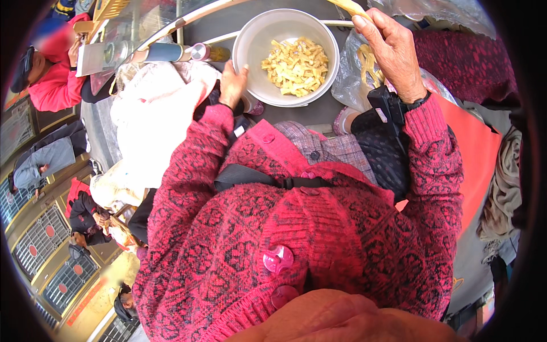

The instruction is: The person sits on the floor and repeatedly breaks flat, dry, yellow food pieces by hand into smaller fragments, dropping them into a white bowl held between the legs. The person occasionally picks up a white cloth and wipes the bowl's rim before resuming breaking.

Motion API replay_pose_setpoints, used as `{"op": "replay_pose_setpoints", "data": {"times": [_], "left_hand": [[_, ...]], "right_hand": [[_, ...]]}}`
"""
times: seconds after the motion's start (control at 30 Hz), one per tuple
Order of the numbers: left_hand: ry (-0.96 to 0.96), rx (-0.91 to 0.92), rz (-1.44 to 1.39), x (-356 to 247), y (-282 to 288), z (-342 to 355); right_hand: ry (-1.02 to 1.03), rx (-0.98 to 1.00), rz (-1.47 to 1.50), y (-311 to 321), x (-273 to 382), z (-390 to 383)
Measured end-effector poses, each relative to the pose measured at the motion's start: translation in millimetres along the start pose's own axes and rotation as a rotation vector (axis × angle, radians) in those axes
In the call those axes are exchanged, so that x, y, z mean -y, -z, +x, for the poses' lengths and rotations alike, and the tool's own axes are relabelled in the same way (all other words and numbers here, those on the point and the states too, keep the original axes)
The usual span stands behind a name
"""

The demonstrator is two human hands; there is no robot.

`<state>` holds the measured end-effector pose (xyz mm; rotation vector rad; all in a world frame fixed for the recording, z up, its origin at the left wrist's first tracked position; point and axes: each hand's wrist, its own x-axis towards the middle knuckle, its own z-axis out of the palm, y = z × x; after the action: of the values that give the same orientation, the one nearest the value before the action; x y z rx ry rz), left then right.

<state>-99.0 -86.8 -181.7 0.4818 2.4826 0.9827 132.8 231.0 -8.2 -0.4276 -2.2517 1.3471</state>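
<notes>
A round white plastic tub (336, 51) stands in front of me. Many short, chopped pale-yellow pieces (296, 65) lie in its bottom. At its left side is my left hand (232, 85), with the thumb over the rim and another finger along the outer wall. My right hand (393, 51), raised beyond the tub's right side, pinches a pale-yellow strip (348, 7) between thumb and fingers. The strip runs out at the top edge of the view, so its far end is hidden. More yellow strips (367, 61) sit in a clear plastic bag (346, 85) below that hand.
Left of the tub are a jar with a pink lid (200, 52), a blue cylinder (164, 52) and a white plastic bag (162, 114). A pale curved rod (188, 20) crosses above. A red sheet (470, 154) lies to the right. Several people are at the left, one in pink (57, 91).
</notes>
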Motion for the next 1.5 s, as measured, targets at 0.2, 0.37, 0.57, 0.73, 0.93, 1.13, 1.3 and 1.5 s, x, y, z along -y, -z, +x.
{"op": "replay_pose_setpoints", "data": {"times": [0.2, 0.37, 0.57, 0.73, 0.93, 1.13, 1.3, 1.5], "left_hand": [[0.110, 0.102, -0.150, 19.9, -1.0, 44.8], [0.187, 0.108, -0.395, 16.7, -6.7, 22.6], [0.441, 0.079, -0.616, -11.7, -22.5, -36.0], [0.569, 0.190, -0.692, -40.7, -21.9, -56.7], [0.734, 0.162, -0.886, -55.7, -27.7, -69.0], [0.746, 0.228, -0.955, -56.3, -41.2, -75.1], [0.716, 0.423, -1.012, -49.2, -47.0, -81.9], [0.980, 0.885, -0.638, -48.6, -14.3, -54.8]], "right_hand": [[-0.118, -0.035, -0.004, 2.6, 24.3, -3.9], [-0.294, -0.027, 0.108, 2.9, 33.5, -3.6], [-0.246, -0.037, 0.060, 4.6, 30.7, -5.9], [-0.284, -0.018, 0.066, 4.0, 30.4, -6.4], [-0.233, -0.021, 0.163, 0.6, 28.1, -6.0], [-0.376, -0.021, 0.467, 5.0, 13.3, -7.0], [-0.408, -0.063, 0.583, 9.9, 11.0, -5.1], [-0.275, 0.129, 0.661, -28.3, 20.7, -20.3]]}}
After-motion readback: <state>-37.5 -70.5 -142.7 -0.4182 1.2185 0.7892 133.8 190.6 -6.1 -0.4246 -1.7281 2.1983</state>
